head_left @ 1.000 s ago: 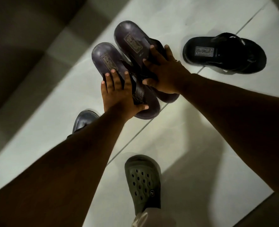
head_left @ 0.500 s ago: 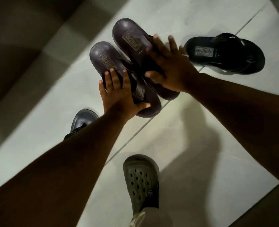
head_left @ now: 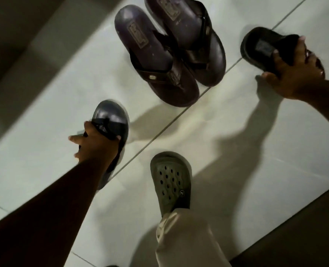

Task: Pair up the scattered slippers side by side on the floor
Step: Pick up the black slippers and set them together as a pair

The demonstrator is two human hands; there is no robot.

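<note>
Two dark purple-brown slippers, one on the left [head_left: 156, 60] and one on the right [head_left: 194, 35], lie side by side on the pale tiled floor at top centre. My left hand [head_left: 96, 143] grips the straps of a dark glossy slipper [head_left: 111, 116] at the left. At the far right my right hand [head_left: 293, 74] holds a black slipper [head_left: 256, 49] by its strap end. Both held slippers look blurred.
A grey-green clog [head_left: 171, 180] is on my foot near bottom centre, with a beige trouser leg [head_left: 188, 243] above it. A dark floor strip [head_left: 294, 228] borders the tiles at bottom right. A shadowed step or wall [head_left: 15, 35] runs along the upper left.
Both hands have left the purple-brown pair. The left hand moved down-left and took hold of the dark glossy slipper; the right hand moved right and took hold of the black slipper.
</note>
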